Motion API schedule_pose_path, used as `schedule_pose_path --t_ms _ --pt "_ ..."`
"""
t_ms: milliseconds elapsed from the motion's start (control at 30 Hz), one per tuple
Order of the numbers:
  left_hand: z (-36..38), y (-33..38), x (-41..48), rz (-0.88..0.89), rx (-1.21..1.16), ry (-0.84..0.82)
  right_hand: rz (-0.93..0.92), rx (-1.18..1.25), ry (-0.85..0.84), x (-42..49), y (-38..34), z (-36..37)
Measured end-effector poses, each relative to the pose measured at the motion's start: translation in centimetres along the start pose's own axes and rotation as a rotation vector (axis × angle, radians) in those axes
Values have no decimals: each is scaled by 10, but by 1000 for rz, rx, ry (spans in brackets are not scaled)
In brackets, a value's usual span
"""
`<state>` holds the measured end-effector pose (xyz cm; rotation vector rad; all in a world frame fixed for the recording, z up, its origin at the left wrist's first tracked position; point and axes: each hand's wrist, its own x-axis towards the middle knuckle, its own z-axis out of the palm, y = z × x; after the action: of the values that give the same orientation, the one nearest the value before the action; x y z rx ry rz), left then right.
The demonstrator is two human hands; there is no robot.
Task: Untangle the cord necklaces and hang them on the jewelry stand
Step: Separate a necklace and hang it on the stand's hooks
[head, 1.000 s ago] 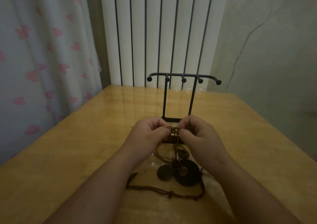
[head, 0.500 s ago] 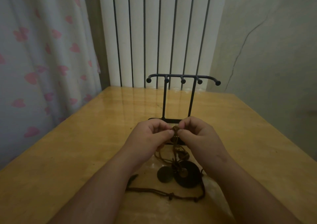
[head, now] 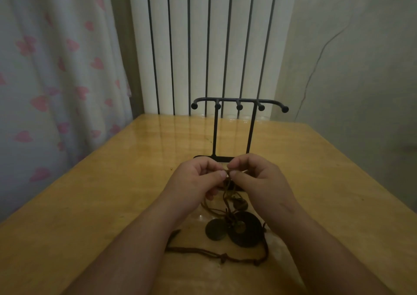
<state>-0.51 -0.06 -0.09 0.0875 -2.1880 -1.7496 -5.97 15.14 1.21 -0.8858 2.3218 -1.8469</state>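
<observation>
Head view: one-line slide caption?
Untangling: left hand and right hand pinch tangled cord necklaces before the bare jewelry stand.

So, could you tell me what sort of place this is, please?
Probably a room in a home: a heart-print curtain, a white radiator and a wooden table.

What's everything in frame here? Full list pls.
jewelry stand: 1, black, back centre of table, hooks bare
cord necklaces: tangled bunch, count unclear, brown, on table in front of stand
disc pendants: 2, dark, on table below the hands, larger one to the right
table: 1, yellow wood, lower frame
ribbed panel: 1, white, behind table
curtain: 1, white with pink hearts, left
wall: pale, right
left hand: pinches the cords' top
right hand: pinches the same spot
</observation>
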Motion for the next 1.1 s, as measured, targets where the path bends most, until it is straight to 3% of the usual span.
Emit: schedule_pose_path --t_ms 233,433,633,900,1100 --pt "1 2 -1 -29 -45 -5 14 7 24 -1 -2 0" --pt "3 4 0 -90 -132 7 44 151 64 0 -3 -2" --pt "6 7 -1 -145 -171 1 185 394 -81 5 1 -3" --pt "0 9 5 -184 -625 197 227 181 -89 3 -8 -11" --pt "1 9 1 -175 -411 145 183 15 -60 1 -7 -9"
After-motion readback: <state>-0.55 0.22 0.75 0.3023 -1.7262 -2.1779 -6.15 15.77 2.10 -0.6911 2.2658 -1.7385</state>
